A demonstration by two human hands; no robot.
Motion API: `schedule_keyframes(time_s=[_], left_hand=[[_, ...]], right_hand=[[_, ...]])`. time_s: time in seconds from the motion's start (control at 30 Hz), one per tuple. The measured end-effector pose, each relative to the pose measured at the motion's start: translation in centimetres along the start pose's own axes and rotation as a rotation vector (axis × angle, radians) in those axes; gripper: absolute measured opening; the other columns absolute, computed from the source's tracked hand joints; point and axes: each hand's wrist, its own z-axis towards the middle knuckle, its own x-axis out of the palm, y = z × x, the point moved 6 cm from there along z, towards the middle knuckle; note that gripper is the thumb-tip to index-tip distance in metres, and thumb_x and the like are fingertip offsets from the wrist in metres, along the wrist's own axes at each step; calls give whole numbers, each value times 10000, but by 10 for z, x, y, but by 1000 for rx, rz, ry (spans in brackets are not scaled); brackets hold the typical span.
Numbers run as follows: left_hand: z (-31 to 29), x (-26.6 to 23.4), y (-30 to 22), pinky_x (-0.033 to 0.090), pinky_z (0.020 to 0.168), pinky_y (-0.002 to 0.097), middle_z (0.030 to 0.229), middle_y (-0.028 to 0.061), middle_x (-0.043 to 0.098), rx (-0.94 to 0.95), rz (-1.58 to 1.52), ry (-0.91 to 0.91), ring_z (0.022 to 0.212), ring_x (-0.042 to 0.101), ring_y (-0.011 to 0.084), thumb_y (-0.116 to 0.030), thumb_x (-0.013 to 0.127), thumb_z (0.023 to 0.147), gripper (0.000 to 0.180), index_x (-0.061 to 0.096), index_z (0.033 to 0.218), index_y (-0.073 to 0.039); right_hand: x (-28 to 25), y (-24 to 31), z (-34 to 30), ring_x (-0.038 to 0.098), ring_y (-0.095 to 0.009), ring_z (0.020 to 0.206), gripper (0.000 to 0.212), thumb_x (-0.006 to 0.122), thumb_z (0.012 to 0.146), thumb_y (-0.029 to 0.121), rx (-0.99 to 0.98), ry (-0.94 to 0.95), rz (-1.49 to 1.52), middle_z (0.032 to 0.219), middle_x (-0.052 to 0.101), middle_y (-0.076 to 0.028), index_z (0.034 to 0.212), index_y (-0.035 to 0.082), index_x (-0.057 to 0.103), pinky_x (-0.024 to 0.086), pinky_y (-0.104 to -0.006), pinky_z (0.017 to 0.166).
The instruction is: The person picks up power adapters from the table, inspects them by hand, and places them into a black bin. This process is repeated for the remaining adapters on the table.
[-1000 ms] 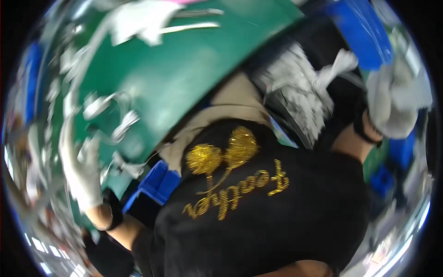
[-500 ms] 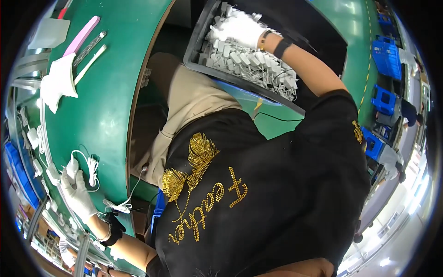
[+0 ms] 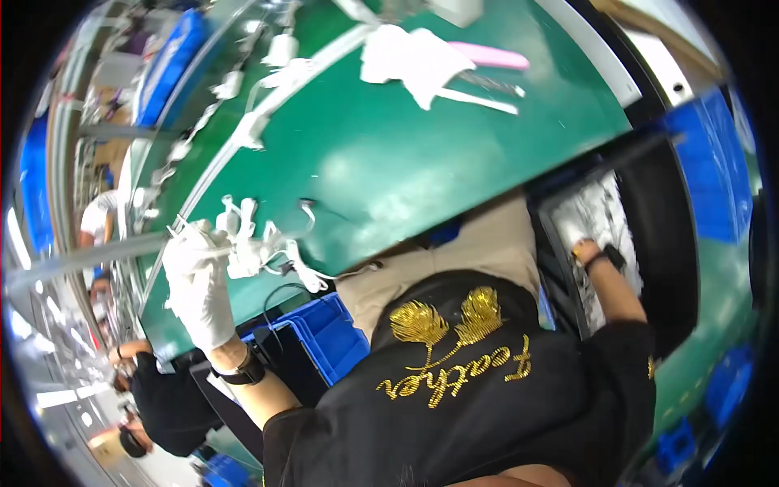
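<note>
- Left hand [image 3: 197, 286], white-gloved, arm stretched toward ten o'clock over the green tabletop [image 3: 406, 162], fingers closed on a bundle of white cables [image 3: 260, 247].
- Right hand [image 3: 586, 247] reaches into a dark bin [image 3: 641, 211] at three o'clock; whether its fingers are spread or closed cannot be told.

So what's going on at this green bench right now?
A person in a black top sits at a green worktable. The gloved left hand rests on a bunch of small white corded parts near the table's edge. The right hand reaches down into a dark bin of whitish pieces beside the seat; how it grips is hidden. A white cloth and a pink tool lie further up the table.
</note>
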Motion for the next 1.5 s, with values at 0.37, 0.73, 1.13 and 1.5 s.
schedule_keyframes(time_s=[0.37,0.73,1.13,1.5], left_hand=[[-30,-1,57,537,816,282,1191,131,572,-164,-1187,145,987,599,234,-144,733,864,524,481,1321,-98],[-26,31,87,575,840,398,1139,127,577,-237,-881,-54,913,674,289,-300,712,917,851,201,1540,-25],[-43,71,72,556,896,338,1187,155,620,-203,-696,132,1025,653,232,-47,751,836,826,275,1511,-47],[-68,108,65,551,925,330,1246,180,619,-181,-681,220,1120,629,229,113,715,801,715,386,1412,-61]], right_hand=[[-448,343,2,648,-294,919,308,625,879,87,-916,-485,478,979,692,-117,1179,35,665,504,-381,802],[-407,546,203,665,-278,823,165,621,867,129,-937,-582,-302,895,682,-122,1004,37,615,537,-380,713],[-377,356,37,692,-250,801,518,592,921,106,-769,-26,2148,934,706,-108,1408,60,422,568,-418,629],[-296,355,17,638,-209,971,779,654,881,-3,-196,43,1962,1062,635,-133,1529,-1,223,540,-292,778]])
